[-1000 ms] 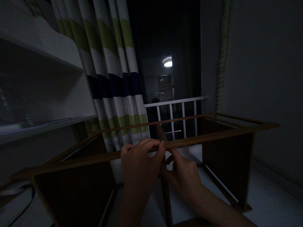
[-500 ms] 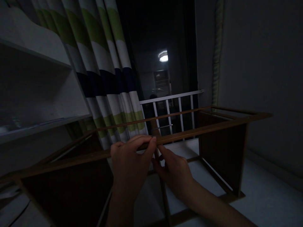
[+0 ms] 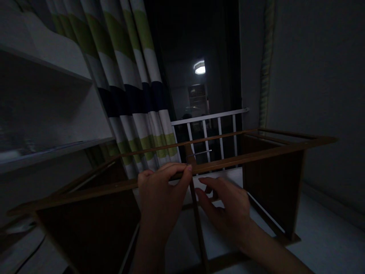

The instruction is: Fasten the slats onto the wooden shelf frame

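Note:
A brown wooden frame [image 3: 228,163], which looks like a rack or shelf unit on its side, spans the view. My left hand [image 3: 162,190] is closed over its near top rail, with thumb and forefinger together beside the joint of a crosspiece [image 3: 196,224]. Just above those fingertips a thin, bent metal rod [image 3: 199,153], resembling a hex key, sticks out to the right. Its lower end is hidden. Below the rail, right of the crosspiece, my right hand [image 3: 228,205] is apart from the wood, fingers curved and separated, with nothing visible between them.
Dark panels [image 3: 272,186] close the frame's ends. White shelving [image 3: 82,110] stands at left, beside a striped curtain [image 3: 134,99]. Behind the frame are a white railing [image 3: 211,116] and a dark window. A grey wall [image 3: 319,95] rises at right. The room is dim.
My right hand has come away from the joint under the rail, moving right and opening its fingers. My left hand keeps its hold. The view has shifted slightly.

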Tool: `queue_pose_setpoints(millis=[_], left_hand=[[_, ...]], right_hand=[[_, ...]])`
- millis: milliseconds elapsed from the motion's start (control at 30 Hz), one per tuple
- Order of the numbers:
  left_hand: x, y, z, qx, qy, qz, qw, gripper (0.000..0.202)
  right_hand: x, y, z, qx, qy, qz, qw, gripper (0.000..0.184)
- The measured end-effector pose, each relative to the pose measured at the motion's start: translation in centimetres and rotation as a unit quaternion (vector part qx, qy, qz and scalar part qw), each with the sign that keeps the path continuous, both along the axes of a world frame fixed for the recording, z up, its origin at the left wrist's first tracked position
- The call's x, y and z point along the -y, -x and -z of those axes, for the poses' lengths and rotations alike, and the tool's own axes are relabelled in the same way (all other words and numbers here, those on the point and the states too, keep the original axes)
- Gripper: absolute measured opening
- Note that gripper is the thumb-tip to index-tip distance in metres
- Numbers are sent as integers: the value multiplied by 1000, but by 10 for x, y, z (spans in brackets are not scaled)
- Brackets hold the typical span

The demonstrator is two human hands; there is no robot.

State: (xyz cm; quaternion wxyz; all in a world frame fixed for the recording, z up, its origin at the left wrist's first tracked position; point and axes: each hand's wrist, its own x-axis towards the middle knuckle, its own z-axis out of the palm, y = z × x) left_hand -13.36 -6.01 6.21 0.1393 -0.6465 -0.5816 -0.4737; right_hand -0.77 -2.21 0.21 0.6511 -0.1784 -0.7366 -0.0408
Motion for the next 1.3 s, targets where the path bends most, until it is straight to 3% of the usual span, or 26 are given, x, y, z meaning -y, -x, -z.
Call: queue_pose_setpoints(millis=[67, 100, 167, 233, 367, 667, 900, 1000, 1100, 1233, 1300], left_hand=[[0, -1, 0, 3, 2, 1, 1000, 15], [0, -1, 0, 1, 3, 3, 1000, 15], [0, 0, 0, -7, 0, 8, 1000, 15], [-1, 0, 1, -16, -5, 7, 1000, 14], [-1, -1, 1, -25, -4, -16, 1000, 13], [0, -1, 2, -38, -10, -25, 999, 13], [0, -2, 2, -39, -9, -36, 999, 12], [1, -1, 1, -50, -2, -43, 998, 12], [3, -1, -2, -51, 16, -35, 998, 12], [4, -2, -3, -55, 31, -49, 997, 16], [4, -2, -1, -56, 31, -54, 996, 15]], right_hand=[[-2, -10, -18, -20, -67, 23, 997, 11], [-4, -15, -28, -19, -65, 62, 996, 13], [-11, -23, -46, 43, -58, 112, 991, 23], [-19, -28, -56, 128, -53, 89, 986, 24], [-26, -30, -58, 178, -67, 5, 982, 23], [-14, -38, -74, 267, -68, 24, 961, 26], [-4, -36, -93, 320, 23, -26, 947, 7], [-3, -36, -110, 382, 36, -98, 918, 7], [-6, -36, -131, 455, 81, -166, 871, 12], [-14, -29, -152, 527, 137, -225, 808, 20], [-20, -21, -158, 538, 137, -248, 794, 18]])
